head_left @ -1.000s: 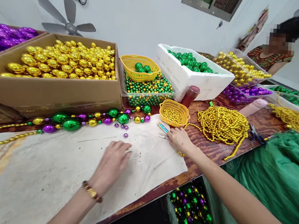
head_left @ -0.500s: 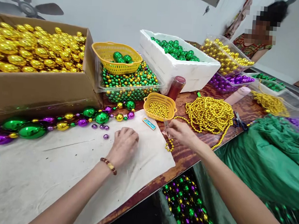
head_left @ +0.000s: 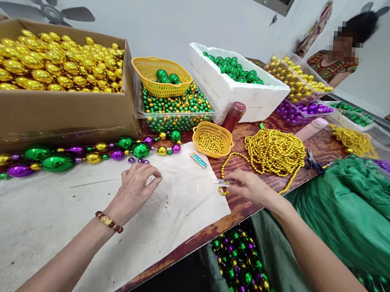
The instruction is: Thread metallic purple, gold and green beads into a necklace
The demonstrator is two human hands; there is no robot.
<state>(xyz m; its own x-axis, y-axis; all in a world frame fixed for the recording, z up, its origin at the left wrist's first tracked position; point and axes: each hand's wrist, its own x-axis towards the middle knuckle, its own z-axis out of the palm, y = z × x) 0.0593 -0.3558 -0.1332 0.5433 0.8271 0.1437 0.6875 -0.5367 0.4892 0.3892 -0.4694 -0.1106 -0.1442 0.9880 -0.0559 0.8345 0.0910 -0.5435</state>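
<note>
My left hand [head_left: 138, 184] is over the white cloth [head_left: 176, 216], thumb and forefinger pinched. Whatever is between the fingertips is too fine to make out. A long thin needle [head_left: 94, 183] lies on the cloth, its right end reaching my left hand. Several small purple beads [head_left: 131, 160] sit just beyond the knuckles. My right hand [head_left: 250, 186] is closed around small thread snips [head_left: 222, 183], their metal blades pointing left. Beside the blades lies the beaded end [head_left: 223, 192] of a gold bead string, which runs back to a gold heap [head_left: 273, 152].
Along the back stand a carton [head_left: 56, 112] of gold baubles, a yellow basket [head_left: 160, 89], a white foam box [head_left: 252, 101] and a red flask [head_left: 233, 116]. A small bead basket [head_left: 211, 152] and a blue packet [head_left: 198, 160] lie nearer. Scissors [head_left: 311, 162] rest at right; a person sits beyond.
My left hand has moved left toward the needle, its pinch now showing. My right hand has come down from beside the small basket to the gold string's end. The view has shifted slightly.
</note>
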